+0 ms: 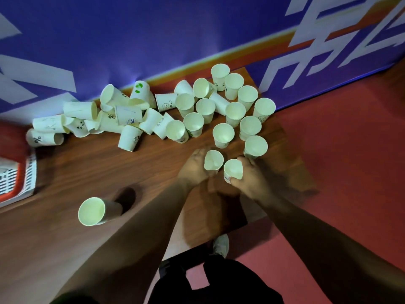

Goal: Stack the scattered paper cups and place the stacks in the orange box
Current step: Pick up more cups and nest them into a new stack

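Observation:
My left hand [194,166] grips one white paper cup [213,160] near the right end of the wooden table [87,172]. Beside it, my right hand [252,176] holds a second cup [233,170]; the two cups are side by side, mouths up. Several upright cups [223,133] stand just beyond my hands. A pile of fallen cups [109,117] lies along the back of the table to the left. A stack of cups [96,211] stands alone near the front left. The orange box [13,185] shows at the left edge.
A purple banner [153,40] with white lettering rises right behind the table. The red floor [339,150] lies to the right, past the table's right edge. My shoe [221,244] and dark clothing show below the front edge.

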A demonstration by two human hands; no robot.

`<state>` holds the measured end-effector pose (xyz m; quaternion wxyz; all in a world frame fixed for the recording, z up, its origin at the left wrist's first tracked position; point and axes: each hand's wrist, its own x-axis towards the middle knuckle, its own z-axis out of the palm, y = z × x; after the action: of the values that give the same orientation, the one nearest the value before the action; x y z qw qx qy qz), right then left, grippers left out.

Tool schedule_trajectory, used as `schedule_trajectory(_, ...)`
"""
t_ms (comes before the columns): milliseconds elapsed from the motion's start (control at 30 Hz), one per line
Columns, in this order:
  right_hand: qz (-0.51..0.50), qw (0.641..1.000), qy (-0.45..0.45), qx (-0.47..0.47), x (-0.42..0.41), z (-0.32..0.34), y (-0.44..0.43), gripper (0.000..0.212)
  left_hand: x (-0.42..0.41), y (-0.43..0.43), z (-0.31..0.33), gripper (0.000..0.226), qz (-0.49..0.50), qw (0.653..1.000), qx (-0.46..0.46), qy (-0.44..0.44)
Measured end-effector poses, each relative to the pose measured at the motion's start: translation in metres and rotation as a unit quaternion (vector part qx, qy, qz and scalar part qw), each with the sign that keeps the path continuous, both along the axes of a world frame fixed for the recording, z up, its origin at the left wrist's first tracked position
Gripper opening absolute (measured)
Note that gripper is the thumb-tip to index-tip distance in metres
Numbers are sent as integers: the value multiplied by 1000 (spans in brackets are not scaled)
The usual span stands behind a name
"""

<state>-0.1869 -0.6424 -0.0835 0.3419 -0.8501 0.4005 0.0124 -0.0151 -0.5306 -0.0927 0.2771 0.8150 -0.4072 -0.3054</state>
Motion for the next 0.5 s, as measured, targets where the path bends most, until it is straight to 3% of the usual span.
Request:
schedule_trajectory(200,12,998,-58,-12,33,37,14,71,41,65,50,86,97,993,-59,-11)
schedule_trajectory(500,95,985,-138,48,133,80,90,65,94,216,121,64,262,959,-95,-57)
